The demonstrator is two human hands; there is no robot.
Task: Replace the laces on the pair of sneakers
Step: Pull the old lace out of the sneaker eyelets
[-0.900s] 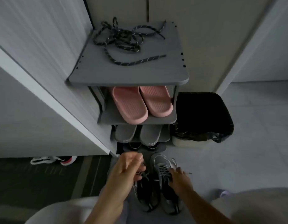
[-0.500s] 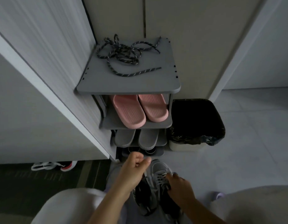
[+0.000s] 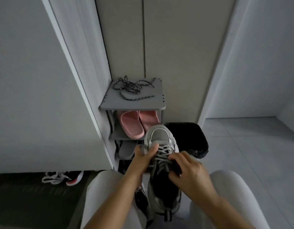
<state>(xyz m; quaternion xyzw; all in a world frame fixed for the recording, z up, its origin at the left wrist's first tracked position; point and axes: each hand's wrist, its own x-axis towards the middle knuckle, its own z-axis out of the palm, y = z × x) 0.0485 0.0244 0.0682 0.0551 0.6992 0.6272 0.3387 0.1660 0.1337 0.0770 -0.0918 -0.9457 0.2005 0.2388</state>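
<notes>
A: State of the hands?
B: Left hand (image 3: 143, 156) grips the grey sneaker (image 3: 160, 136) on its left flank, just behind the toe cap. The thumb lies across the top and touches the first rows of the grey laces (image 3: 162, 153). The other fingers wrap the side.
A: Right?
B: Right hand (image 3: 188, 171) is on the upper lacing by the tongue, fingers curled down tight onto it. It has hold of the shoe there. Lace or tongue in the pinch: cannot tell.
A: Where's the shoe?
B: Held in the air between the person's knees (image 3: 101, 192), toe pointing away at the shoe rack, heel towards the camera. Laces are threaded and crossed on every row in view.
A: Other one of the pair?
B: Second sneaker (image 3: 143, 201) is on the floor (image 3: 242, 146), below and left of the held one, mostly hidden by it and the left forearm.
A: Loose laces?
B: Dark speckled laces (image 3: 132, 87) lie in a loose tangle on the rack's top shelf (image 3: 139, 104), on the back half towards the back-left corner. One end trails towards the right edge. Well apart from both hands.
A: Anything else?
B: Pink slippers (image 3: 134, 124) on the second shelf, grey slippers (image 3: 126, 150) on the shelf below, partly behind the left hand. A bin with a black liner (image 3: 191, 136) stands on the floor just beside the rack's right side. Far left on the floor there's another shoe (image 3: 63, 177) with white laces and a red sole, next to a dark mat (image 3: 27, 199).
</notes>
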